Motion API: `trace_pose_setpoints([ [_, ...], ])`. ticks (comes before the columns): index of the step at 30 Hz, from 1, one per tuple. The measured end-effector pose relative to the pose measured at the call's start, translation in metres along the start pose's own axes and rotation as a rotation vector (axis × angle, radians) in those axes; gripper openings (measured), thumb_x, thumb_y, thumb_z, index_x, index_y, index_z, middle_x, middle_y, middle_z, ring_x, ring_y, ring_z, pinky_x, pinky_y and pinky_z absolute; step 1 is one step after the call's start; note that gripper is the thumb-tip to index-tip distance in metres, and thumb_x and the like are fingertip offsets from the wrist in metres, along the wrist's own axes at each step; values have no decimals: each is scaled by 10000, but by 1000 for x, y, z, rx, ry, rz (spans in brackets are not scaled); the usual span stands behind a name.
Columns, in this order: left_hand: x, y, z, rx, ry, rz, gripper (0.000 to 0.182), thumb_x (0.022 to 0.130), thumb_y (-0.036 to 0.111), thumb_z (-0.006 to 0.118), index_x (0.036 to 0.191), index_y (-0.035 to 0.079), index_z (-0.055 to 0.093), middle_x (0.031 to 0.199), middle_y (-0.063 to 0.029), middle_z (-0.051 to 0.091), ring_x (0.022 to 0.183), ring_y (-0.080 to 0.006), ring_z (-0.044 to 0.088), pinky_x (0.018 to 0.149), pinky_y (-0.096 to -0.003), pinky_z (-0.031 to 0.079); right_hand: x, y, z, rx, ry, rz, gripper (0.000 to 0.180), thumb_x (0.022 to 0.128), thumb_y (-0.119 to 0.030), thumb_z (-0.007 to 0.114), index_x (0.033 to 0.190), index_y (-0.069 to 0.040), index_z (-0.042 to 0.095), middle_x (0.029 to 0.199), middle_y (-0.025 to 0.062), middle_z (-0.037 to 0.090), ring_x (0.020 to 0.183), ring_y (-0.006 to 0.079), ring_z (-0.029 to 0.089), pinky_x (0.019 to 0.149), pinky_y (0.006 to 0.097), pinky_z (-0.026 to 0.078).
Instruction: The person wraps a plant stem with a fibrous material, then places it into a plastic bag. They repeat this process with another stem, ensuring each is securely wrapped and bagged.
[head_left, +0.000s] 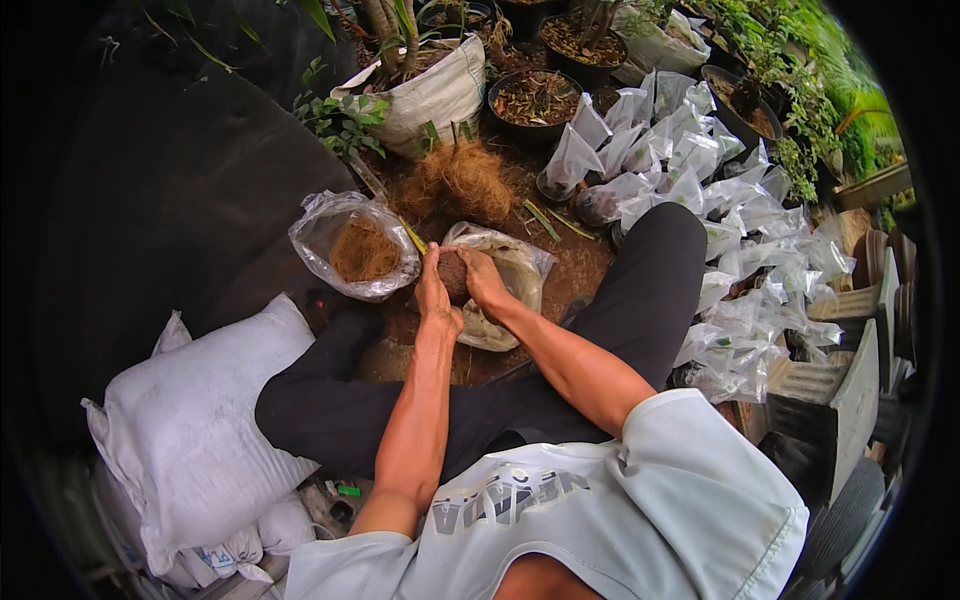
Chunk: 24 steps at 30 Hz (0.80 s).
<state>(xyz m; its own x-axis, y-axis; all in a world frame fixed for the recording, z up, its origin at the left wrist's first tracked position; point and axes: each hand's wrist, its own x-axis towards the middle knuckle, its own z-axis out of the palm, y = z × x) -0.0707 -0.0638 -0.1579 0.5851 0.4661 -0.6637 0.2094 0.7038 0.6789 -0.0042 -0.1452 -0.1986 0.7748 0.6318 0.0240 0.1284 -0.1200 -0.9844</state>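
Note:
Between my two palms I hold a rounded brown ball of what looks like soil (453, 277). My left hand (433, 289) presses its left side, and my right hand (484, 277) cups its right side. Just beyond and below the ball lies an open clear plastic bag (517, 270), its inside smeared with dirt. Left of my hands, another open plastic bag (304, 229) contains brown coconut fibre (365, 251). A loose heap of the same fibre (457, 180) rests on the ground ahead. A yellowish leaf strip (413, 238) sits close to my left fingertips.
Many plastic-wrapped plant pots (690, 172) crowd the right side. A stuffed white sack (210, 420) lies at my left. Ahead stand a plant in a white sack (435, 97) and a black pot (535, 127). Grey rectangular planters (855, 412) are stacked at far right. Green leaf strips (542, 220) lie on the ground.

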Motion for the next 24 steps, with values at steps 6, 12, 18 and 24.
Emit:
trace_pose_setpoints([
  [6, 6, -7, 0, -81, -48, 65, 399, 954, 429, 641, 1210, 123, 631, 1143, -28, 667, 1107, -180, 612, 991, -388, 469, -4, -16, 1, -20, 296, -108, 405, 1040, -231, 360, 1109, 41, 652, 1100, 274, 666, 1033, 416, 637, 900, 436, 471],
  [12, -2, -10, -3, 20, -31, -11, 541, 946, 518, 609, 1325, 133, 585, 1296, -55, 604, 1166, -201, 599, 1005, -387, 474, -13, -17, -9, -313, 23, -103, 347, 961, -204, 453, 1123, 30, 651, 1079, 265, 664, 978, 421, 650, 807, 461, 529],
  [18, 1, 5, -14, -134, -217, -79, 527, 948, 527, 603, 1315, 149, 590, 1251, -67, 649, 1099, -232, 649, 964, -423, 519, -9, -7, -9, -327, -200, 55, 446, 1023, -219, 357, 1409, -52, 506, 1424, 196, 520, 1331, 331, 475, 1062, 411, 367],
  [24, -8, 3, -5, 55, -130, 4, 512, 957, 531, 593, 1215, 92, 638, 1157, -72, 681, 1116, -221, 636, 962, -418, 503, -17, -13, -8, -400, -51, -127, 435, 1001, -252, 392, 1366, -48, 512, 1278, 229, 588, 1168, 387, 579, 952, 638, 363],
])
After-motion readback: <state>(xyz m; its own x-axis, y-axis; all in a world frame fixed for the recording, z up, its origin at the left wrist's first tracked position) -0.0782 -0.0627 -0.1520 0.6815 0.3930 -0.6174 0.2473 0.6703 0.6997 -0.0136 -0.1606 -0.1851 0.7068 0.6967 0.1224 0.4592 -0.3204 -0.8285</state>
